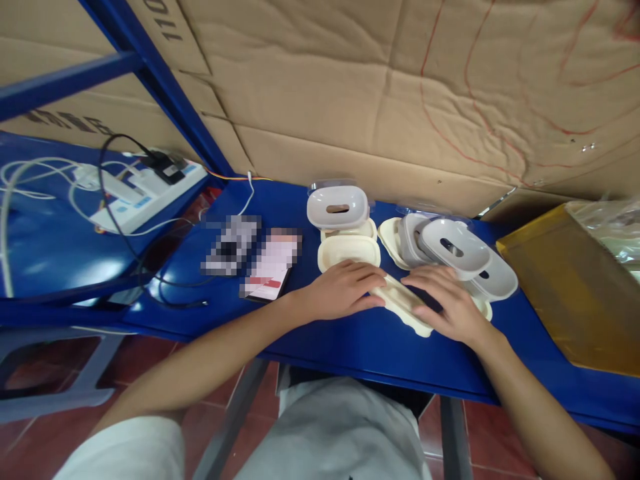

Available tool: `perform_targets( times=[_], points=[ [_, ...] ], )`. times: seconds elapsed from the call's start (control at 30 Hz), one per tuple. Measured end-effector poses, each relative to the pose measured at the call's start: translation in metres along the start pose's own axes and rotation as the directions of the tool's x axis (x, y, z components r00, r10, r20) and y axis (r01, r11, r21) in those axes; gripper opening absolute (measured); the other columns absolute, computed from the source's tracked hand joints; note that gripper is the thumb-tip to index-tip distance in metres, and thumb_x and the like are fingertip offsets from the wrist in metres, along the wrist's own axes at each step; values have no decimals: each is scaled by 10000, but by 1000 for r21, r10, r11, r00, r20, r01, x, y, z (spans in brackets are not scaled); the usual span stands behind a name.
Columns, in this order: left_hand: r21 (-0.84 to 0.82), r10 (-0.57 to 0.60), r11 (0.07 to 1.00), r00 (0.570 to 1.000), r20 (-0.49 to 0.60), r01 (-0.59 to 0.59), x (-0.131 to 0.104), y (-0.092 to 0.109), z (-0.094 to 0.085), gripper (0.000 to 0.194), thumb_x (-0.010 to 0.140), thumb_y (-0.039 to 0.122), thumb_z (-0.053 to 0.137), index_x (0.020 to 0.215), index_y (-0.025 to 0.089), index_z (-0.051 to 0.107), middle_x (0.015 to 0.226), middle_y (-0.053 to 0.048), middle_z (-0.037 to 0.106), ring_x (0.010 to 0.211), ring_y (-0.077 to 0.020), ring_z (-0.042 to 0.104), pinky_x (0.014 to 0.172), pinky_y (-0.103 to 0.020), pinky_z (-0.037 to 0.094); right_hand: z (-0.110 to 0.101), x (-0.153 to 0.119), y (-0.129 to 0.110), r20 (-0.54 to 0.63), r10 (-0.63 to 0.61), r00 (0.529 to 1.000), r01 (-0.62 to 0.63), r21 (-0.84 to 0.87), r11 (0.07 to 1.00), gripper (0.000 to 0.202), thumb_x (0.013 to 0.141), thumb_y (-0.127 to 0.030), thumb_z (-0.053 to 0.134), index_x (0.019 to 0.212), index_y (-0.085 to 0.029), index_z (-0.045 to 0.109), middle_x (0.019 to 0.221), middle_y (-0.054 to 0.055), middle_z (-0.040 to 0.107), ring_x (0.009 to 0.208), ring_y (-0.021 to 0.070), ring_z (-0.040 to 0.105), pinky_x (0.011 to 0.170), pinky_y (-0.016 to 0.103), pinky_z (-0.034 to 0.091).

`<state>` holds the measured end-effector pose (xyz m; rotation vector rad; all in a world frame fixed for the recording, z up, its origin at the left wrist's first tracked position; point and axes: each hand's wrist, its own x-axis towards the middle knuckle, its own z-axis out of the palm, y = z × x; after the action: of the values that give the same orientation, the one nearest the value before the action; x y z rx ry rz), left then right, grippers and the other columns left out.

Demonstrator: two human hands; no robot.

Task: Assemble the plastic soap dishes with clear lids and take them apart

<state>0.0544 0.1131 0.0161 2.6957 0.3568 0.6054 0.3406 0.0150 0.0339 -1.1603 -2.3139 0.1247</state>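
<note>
A cream oval tray (404, 307) is tilted between my two hands. My left hand (345, 290) pinches its upper left end. At its right side, my right hand (447, 301) has thumb and fingers apart, with the thumb by the tray's edge. Just behind my left hand lies another cream tray (349, 252), and behind that a white oval dish with a slot (337, 207). Beyond my right hand several white and grey slotted dishes (455, 247) overlap, with a cream piece (392, 240) at their left.
Two pixelated phone-like objects (231, 245) (273, 263) lie left on the blue table (320, 347). A power strip (150, 200) with cables is farther left. A brown-taped box (575, 287) stands at the right, cardboard (320, 87) behind.
</note>
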Motion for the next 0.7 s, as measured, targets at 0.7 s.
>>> perform_targets(
  times=[0.7],
  points=[
    [309, -128, 947, 985, 114, 88, 0, -15, -15, 346, 1077, 123, 521, 1377, 200, 675, 1398, -137, 672, 1233, -295, 702, 1083, -475, 487, 15, -4, 12, 98, 57, 994, -59, 16, 998, 377, 1089, -151, 528, 1376, -316, 708, 1336, 51, 799, 1269, 264, 748, 1045, 492, 601]
  ],
)
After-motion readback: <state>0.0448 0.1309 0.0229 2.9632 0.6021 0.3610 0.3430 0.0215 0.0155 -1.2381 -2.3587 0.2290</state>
